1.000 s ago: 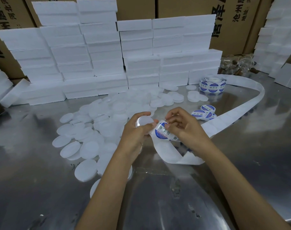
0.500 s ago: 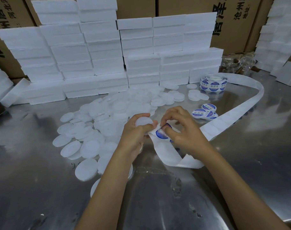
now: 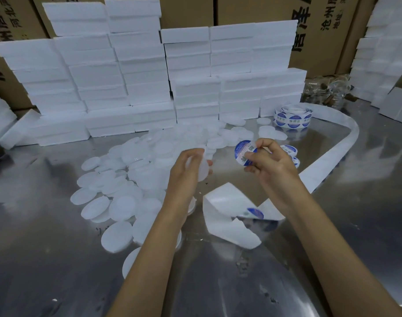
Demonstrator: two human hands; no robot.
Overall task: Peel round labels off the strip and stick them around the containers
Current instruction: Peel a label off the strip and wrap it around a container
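My left hand (image 3: pixel 187 172) holds a round white container lid (image 3: pixel 201 170) on edge above the steel table. My right hand (image 3: pixel 267 163) pinches a round blue-and-white label (image 3: pixel 242 150) between thumb and fingers, free of the strip and a little right of the lid. The white backing strip (image 3: pixel 227 209) lies crumpled on the table below my hands, with one blue label (image 3: pixel 255 212) still on it. Its long tail (image 3: pixel 346 143) curves back to a label roll (image 3: pixel 291 118).
Several white round lids (image 3: pixel 117 193) lie scattered on the steel table (image 3: pixel 58 259) to the left. Labelled lids (image 3: pixel 289 149) sit behind my right hand. White foam boxes (image 3: pixel 149 88) are stacked along the back, with cardboard cartons behind and more boxes at right.
The label has come off the strip in my right hand, which rose to the right. The strip dropped onto the table. My left hand turned the lid on edge.
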